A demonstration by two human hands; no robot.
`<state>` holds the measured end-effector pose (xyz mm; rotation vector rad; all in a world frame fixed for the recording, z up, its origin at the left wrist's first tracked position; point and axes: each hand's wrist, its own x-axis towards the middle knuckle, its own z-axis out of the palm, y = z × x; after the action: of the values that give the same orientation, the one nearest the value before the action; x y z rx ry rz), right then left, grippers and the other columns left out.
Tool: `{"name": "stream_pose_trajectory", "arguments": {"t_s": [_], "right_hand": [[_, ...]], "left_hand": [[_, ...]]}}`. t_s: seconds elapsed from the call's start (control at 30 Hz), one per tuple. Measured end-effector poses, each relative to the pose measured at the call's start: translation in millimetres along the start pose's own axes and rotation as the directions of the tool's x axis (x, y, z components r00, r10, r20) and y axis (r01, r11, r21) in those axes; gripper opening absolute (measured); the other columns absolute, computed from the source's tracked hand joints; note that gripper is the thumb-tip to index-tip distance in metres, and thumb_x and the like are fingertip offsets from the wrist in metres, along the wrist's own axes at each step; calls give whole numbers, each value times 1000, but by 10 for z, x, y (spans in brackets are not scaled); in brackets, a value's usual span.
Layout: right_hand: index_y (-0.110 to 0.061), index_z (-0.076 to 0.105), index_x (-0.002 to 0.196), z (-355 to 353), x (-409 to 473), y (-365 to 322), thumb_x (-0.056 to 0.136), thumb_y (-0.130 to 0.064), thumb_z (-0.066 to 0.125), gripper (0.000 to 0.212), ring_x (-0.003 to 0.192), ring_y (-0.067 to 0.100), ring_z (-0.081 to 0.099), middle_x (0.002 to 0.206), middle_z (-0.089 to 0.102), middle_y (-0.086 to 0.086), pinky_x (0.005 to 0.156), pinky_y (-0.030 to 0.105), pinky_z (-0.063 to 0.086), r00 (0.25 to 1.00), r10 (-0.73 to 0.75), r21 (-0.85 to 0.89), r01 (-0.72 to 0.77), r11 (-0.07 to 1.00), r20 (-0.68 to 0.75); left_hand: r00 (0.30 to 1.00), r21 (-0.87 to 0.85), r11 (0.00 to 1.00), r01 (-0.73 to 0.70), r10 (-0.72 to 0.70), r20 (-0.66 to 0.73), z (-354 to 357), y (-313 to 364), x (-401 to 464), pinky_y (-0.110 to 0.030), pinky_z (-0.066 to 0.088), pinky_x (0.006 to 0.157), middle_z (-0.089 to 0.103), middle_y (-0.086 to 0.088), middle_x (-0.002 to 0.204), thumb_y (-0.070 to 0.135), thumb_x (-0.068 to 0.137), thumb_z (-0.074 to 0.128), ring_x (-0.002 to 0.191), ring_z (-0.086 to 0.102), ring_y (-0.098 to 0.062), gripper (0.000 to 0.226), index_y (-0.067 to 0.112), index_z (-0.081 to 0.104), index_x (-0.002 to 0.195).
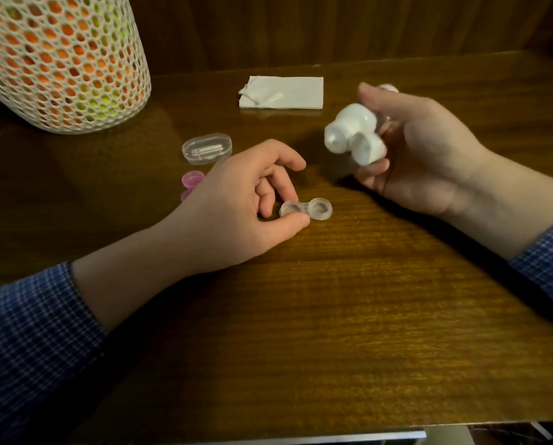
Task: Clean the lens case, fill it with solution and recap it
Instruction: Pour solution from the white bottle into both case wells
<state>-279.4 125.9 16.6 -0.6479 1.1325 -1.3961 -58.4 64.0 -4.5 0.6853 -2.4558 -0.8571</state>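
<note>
The left hand [236, 200] pinches the light, slippery lens case [306, 209] at its left well on the desk [332, 300], while the right hand [413, 155] grips the solution bottle [352, 136].

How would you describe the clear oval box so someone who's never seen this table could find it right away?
Start at the big mesh basket at the table's back left corner, then look to its lower right. The clear box lies there, just beyond the left hand. Unlike the pink caps right beside it, it is colourless, oval and closed, with something pale inside.
</note>
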Motion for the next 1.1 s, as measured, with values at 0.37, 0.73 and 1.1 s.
{"name": "stream_pose_trajectory", "arguments": {"t_s": [0.37, 0.73, 1.1], "right_hand": [[-1, 68, 107, -38, -51, -34, 86, -23, 70, 30, 65, 14, 62, 101, 67, 11, 53, 21, 55, 981, 89, 390, -151, 909, 174], [-5, 73, 110, 29, -134, -22, 81, -19, 77, 33, 68, 15, 71, 96, 73, 14, 62, 23, 60, 985, -24, 500, -67, 863, 173], [-7, 84, 87, 81, -151, 43, 75, -17, 81, 15, 75, 18, 76, 95, 77, 18, 67, 25, 63, 970, -83, 370, -7, 929, 227]], "left_hand": [[999, -19, 1000, 13, -14, -31, 6, 28, 0, -38, 58, 61, 68, 11, 97, 34, 77, 84, 72, 65, -19, 61, 26, 57, 131], [775, -53, 979, -198, 124, -620, 150, 381, 252, -27, 55, 60, 61, 7, 108, 39, 78, 83, 75, 62, -20, 64, 22, 52, 132], [684, -135, 985, -103, -29, -729, 71, 330, 352, -24, 53, 63, 69, 0, 96, 18, 99, 65, 78, 65, -10, 10, 13, 70, 107]]}}
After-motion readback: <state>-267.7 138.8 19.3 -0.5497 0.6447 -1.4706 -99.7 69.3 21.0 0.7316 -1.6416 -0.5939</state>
